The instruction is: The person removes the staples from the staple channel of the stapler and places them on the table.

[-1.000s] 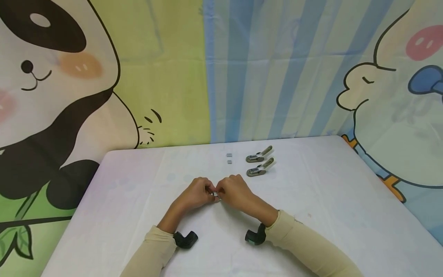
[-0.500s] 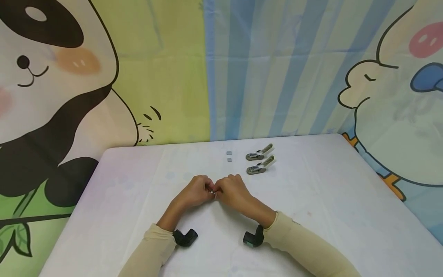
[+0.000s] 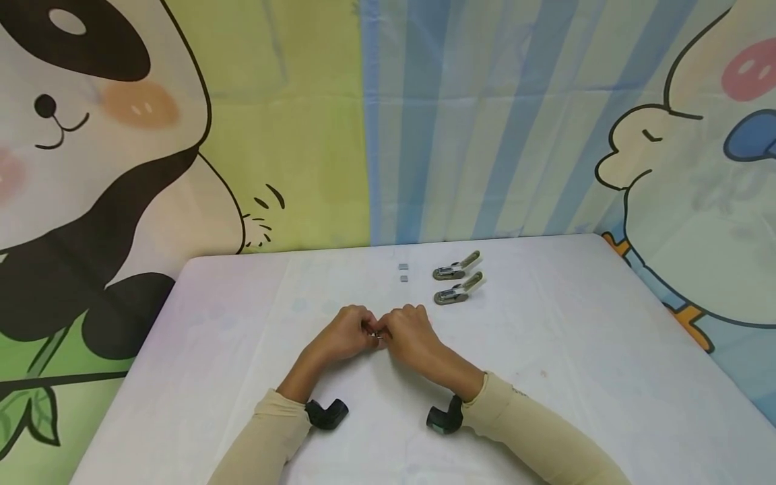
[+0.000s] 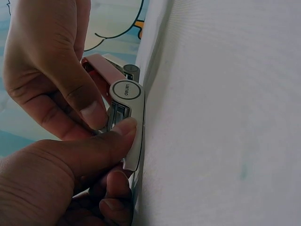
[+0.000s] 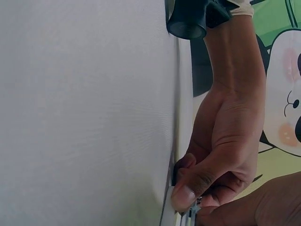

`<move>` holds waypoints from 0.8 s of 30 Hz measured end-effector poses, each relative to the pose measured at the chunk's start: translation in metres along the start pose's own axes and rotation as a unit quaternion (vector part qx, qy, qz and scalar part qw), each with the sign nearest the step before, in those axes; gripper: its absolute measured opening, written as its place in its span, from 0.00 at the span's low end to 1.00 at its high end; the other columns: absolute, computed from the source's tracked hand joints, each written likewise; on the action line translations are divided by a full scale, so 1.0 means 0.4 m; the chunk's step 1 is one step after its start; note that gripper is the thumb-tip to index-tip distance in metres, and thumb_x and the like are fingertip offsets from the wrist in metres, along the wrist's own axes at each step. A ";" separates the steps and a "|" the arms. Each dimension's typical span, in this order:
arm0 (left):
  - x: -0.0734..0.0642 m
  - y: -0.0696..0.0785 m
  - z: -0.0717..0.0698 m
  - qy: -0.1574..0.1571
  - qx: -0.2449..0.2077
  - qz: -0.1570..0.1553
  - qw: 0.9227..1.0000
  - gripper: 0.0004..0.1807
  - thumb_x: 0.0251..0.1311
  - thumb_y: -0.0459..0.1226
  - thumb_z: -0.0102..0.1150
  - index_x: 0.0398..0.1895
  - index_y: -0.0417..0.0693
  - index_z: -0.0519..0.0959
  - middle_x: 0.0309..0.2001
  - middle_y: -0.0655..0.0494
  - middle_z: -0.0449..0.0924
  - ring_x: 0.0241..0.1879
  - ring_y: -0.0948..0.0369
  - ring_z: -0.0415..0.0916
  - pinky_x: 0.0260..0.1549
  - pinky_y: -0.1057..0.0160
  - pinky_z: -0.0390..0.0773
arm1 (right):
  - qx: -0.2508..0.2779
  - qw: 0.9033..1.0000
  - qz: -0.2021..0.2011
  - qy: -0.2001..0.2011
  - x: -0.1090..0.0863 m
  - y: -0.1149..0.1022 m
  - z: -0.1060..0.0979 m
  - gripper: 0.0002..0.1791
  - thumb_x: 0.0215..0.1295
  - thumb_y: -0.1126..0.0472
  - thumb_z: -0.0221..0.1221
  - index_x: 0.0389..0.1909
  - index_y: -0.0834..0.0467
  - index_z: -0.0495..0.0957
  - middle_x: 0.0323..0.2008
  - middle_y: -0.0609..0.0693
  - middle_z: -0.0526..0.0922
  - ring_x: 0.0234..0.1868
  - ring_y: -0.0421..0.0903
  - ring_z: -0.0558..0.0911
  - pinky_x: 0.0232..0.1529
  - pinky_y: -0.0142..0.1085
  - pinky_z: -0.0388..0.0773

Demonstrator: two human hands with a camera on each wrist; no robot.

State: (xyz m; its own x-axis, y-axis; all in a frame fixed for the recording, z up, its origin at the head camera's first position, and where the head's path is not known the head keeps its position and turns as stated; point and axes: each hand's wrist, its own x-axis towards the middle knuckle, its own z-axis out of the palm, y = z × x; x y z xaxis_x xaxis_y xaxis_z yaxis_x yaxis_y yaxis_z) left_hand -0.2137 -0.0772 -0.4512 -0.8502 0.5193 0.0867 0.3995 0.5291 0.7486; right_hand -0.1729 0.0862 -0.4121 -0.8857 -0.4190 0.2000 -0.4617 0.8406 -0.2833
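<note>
Low over the middle of the white table, my two hands meet at a small stapler (image 4: 127,90) with a pale body and a pink arm swung up. My left hand (image 3: 345,333) holds the body, its thumb (image 4: 115,139) along the side below the round hinge. Beside the metal channel, my right hand (image 3: 412,335) pinches a small grey metal piece, which looks like a strip of staples (image 4: 99,132); fingers hide most of it. Two more opened staplers (image 3: 450,296) (image 3: 448,274) lie beyond my right hand. Left of them lie two small grey strips (image 3: 403,278) (image 3: 403,267).
A white cloth covers the table (image 3: 545,404). Behind its far edge hangs a curtain (image 3: 461,121) printed with stripes and cartoon animals. Black wrist cameras (image 3: 327,414) (image 3: 445,415) stick out inward from both sleeves.
Both hands stay nearly in place, with small finger movements at the stapler. The silvery part between them shows less than a second ago. The head view has shifted slightly.
</note>
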 end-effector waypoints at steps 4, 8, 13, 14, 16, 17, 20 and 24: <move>-0.001 0.002 -0.004 -0.001 -0.001 -0.008 1.000 0.09 0.44 0.33 0.77 0.25 0.45 0.83 0.25 0.61 0.77 0.28 0.63 0.73 0.29 0.63 0.73 | -0.066 0.998 0.009 -0.015 -0.001 -0.003 -0.012 0.08 0.54 0.71 0.64 0.30 0.56 0.86 0.26 0.48 0.82 0.28 0.49 0.73 0.32 0.42 0.65; -0.001 0.004 -0.006 -0.002 -0.007 -0.013 1.000 0.10 0.44 0.33 0.77 0.26 0.44 0.83 0.25 0.61 0.78 0.27 0.63 0.73 0.29 0.63 0.73 | -0.100 0.994 0.014 -0.037 0.002 -0.002 -0.025 0.09 0.52 0.73 0.64 0.23 0.54 0.83 0.21 0.48 0.78 0.27 0.50 0.72 0.33 0.43 0.65; 0.000 0.002 -0.003 -0.007 -0.013 -0.013 1.000 0.09 0.44 0.32 0.77 0.26 0.44 0.83 0.25 0.61 0.78 0.27 0.63 0.73 0.29 0.63 0.73 | -0.078 0.995 0.027 -0.060 0.006 0.009 -0.035 0.08 0.55 0.70 0.65 0.29 0.54 0.87 0.27 0.47 0.84 0.29 0.48 0.73 0.37 0.45 0.65; 0.000 0.002 -0.002 -0.007 -0.014 -0.015 1.000 0.09 0.44 0.32 0.77 0.26 0.44 0.83 0.25 0.61 0.78 0.27 0.63 0.73 0.29 0.63 0.73 | -0.069 0.995 0.030 -0.065 0.007 0.012 -0.037 0.08 0.56 0.70 0.65 0.31 0.54 0.87 0.29 0.47 0.85 0.29 0.48 0.73 0.38 0.46 0.65; 0.001 0.003 -0.002 -0.008 -0.012 -0.016 1.000 0.09 0.44 0.32 0.76 0.26 0.44 0.83 0.25 0.60 0.78 0.27 0.63 0.73 0.29 0.63 0.73 | -0.050 0.995 0.031 -0.075 0.009 0.019 -0.041 0.09 0.58 0.70 0.64 0.34 0.54 0.88 0.32 0.46 0.86 0.30 0.47 0.74 0.41 0.47 0.64; 0.001 0.003 -0.002 -0.009 -0.012 -0.018 1.000 0.09 0.45 0.32 0.76 0.26 0.45 0.83 0.25 0.60 0.77 0.27 0.63 0.73 0.29 0.63 0.73 | -0.040 0.996 0.030 -0.079 0.011 0.023 -0.044 0.09 0.59 0.70 0.64 0.35 0.54 0.88 0.33 0.46 0.86 0.31 0.47 0.74 0.42 0.48 0.64; 0.002 0.003 -0.002 -0.010 -0.013 -0.020 1.000 0.09 0.45 0.33 0.76 0.26 0.45 0.83 0.25 0.60 0.77 0.28 0.63 0.73 0.29 0.63 0.73 | 0.000 0.996 0.030 -0.079 0.015 0.038 -0.053 0.10 0.60 0.71 0.62 0.36 0.54 0.88 0.34 0.45 0.86 0.33 0.47 0.74 0.44 0.49 0.63; 0.002 0.002 -0.003 -0.012 -0.012 -0.023 1.000 0.09 0.45 0.33 0.76 0.27 0.45 0.83 0.25 0.60 0.77 0.28 0.63 0.73 0.29 0.63 0.74 | 0.051 0.997 0.029 -0.058 0.019 0.056 -0.064 0.09 0.60 0.71 0.62 0.36 0.57 0.87 0.33 0.47 0.86 0.35 0.48 0.75 0.48 0.54 0.62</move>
State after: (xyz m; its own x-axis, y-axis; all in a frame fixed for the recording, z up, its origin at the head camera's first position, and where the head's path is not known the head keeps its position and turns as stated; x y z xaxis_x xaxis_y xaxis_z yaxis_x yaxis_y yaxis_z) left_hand -0.2143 -0.0771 -0.4499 -0.8590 0.5107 0.0356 0.3513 0.5375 0.7666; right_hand -0.1887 0.1107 -0.3928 -0.9081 -0.4126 0.0716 -0.4067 0.8281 -0.3857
